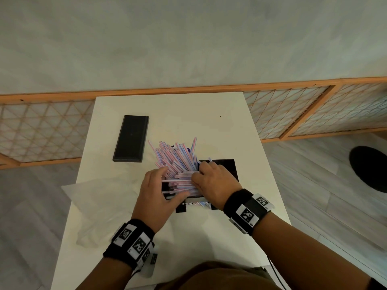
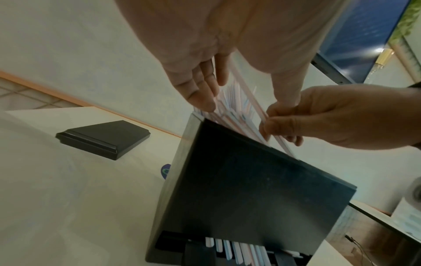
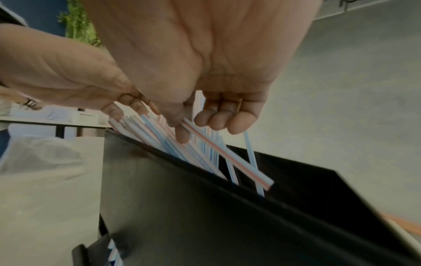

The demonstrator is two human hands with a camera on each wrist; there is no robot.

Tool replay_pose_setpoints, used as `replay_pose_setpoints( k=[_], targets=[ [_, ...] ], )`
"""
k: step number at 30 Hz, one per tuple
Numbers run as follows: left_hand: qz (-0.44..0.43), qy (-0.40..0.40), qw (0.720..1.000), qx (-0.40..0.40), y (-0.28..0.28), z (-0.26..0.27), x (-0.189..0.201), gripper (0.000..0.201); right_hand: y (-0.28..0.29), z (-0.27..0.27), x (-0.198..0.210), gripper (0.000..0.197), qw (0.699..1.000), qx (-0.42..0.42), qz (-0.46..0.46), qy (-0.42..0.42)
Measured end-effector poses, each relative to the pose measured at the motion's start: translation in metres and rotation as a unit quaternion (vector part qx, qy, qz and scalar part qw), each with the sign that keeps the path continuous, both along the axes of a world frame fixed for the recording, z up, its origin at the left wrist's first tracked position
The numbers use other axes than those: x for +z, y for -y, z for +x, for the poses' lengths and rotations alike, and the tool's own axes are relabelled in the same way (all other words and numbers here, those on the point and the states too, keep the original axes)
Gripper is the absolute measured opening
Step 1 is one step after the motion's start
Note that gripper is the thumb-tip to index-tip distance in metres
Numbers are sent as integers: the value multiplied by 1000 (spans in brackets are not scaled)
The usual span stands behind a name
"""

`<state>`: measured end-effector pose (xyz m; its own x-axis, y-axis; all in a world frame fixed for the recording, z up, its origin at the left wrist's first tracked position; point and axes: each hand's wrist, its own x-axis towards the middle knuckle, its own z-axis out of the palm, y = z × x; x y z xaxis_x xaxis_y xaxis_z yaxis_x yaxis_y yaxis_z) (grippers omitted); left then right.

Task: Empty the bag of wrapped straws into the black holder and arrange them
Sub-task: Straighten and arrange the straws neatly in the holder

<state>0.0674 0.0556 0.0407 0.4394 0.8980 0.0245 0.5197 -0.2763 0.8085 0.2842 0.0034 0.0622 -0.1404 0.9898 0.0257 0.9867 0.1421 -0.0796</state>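
Observation:
The black holder [image 1: 222, 166] [image 2: 250, 189] [image 3: 182, 207] stands mid-table with its top open. A thick bunch of striped wrapped straws [image 1: 178, 158] [image 2: 234, 108] [image 3: 198, 151] fans out of it, leaning up and to the left. My left hand [image 1: 173, 183] [image 2: 243, 100] lies against the bunch's left side with straight fingers and the thumb spread along its near edge. My right hand [image 1: 199, 174] [image 3: 199, 131] pinches a few straws between thumb and curled fingers at the right of the bunch. More straw ends show in the holder's bottom slot [image 2: 239, 250].
The holder's black lid [image 1: 130, 139] [image 2: 102, 138] lies flat at the table's far left. A crumpled clear bag [image 1: 100, 197] [image 3: 41, 156] lies left of my left hand. The white table [image 1: 188, 114] backs onto a wooden lattice screen [image 1: 41, 130].

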Motion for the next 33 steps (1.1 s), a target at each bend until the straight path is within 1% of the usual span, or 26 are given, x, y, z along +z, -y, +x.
replay_pose_setpoints(
  k=[3, 4, 6, 9, 12, 14, 16, 18, 20, 24, 26, 27, 29, 31, 33],
  targets=[
    [13, -31, 999, 2, -6, -6, 2, 67, -1, -7, -5, 11, 998, 7, -48, 46],
    [18, -41, 999, -2, -7, -7, 4, 60, -2, -8, -4, 11, 997, 4, -66, 45],
    [35, -59, 998, -9, -6, -10, 7, 50, -3, -9, 0, 19, 996, -14, -86, 17],
    [55, -89, 994, -9, 0, -13, 11, 48, 0, -5, 11, 29, 992, -55, -94, -63],
    [8, -88, 996, -3, 8, -17, 15, 59, 9, 7, 13, 33, 988, -82, -86, -102],
    [-26, -86, 996, -8, 13, -19, 16, 63, 12, 14, 8, 42, 987, -78, -81, -115],
    [-36, -92, 995, -9, 16, -18, 14, 56, 14, 17, 1, 54, 985, -67, -93, -125],
    [-28, -98, 995, -3, 16, -15, 10, 42, 15, 16, -6, 58, 984, -65, -108, -125],
    [-15, -94, 995, 4, 15, -11, 10, 31, 15, 13, -13, 53, 984, -62, -114, -123],
    [1, -74, 997, 2, 13, 2, 10, 23, 7, 8, -21, 38, 988, -34, -121, -92],
    [-2, -82, 997, 7, 11, 6, 11, 17, 3, 8, -19, 37, 987, -23, -133, -83],
    [13, -94, 995, 6, 9, 7, 12, 15, 0, 8, -18, 37, 987, -26, -137, -84],
    [91, -126, 988, -4, 8, 10, 16, 13, -3, 8, -10, 33, 984, -32, -147, -91],
    [167, -146, 975, -27, 9, 15, 21, 18, -6, 7, -7, 29, 982, -23, -157, -99],
    [199, -182, 961, -64, 10, 24, 24, 23, -8, 6, -5, 28, 979, -20, -168, -113]
  ],
)
